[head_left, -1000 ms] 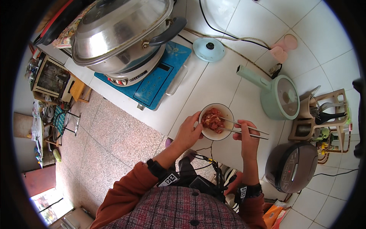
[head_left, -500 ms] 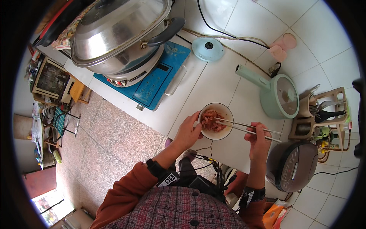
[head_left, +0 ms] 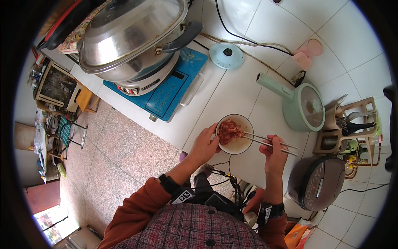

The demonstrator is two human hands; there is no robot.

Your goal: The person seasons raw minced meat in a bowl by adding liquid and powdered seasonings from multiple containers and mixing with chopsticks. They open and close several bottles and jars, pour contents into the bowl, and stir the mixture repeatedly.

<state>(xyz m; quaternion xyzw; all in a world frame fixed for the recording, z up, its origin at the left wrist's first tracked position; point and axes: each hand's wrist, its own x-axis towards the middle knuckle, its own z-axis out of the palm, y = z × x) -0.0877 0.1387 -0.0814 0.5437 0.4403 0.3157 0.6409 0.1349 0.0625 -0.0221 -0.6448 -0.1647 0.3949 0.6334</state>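
A white bowl point(head_left: 244, 146) with a dark rim stands on the white tiled counter, holding strips of raw red meat point(head_left: 229, 132) heaped toward its left side. My left hand point(head_left: 206, 143) grips the bowl by its left rim, thumb near the edge and fingers around the outside. In my right hand point(head_left: 274, 153) is a pair of chopsticks point(head_left: 269, 142), slanting left into the bowl. Their tips touch the meat, and the ends are slightly spread.
A large lidded steel pot point(head_left: 132, 45) sits on a blue induction cooker point(head_left: 166, 101) at the back left. A pale blue lid point(head_left: 226, 56), a green lidded saucepan point(head_left: 304, 106), a utensil rack point(head_left: 346, 124) and a brown rice cooker point(head_left: 317, 182) line the back and right.
My right hand has shifted slightly left, and the chopstick tips have moved within the bowl. The meat is now gathered toward the bowl's upper left, baring more of its bottom.
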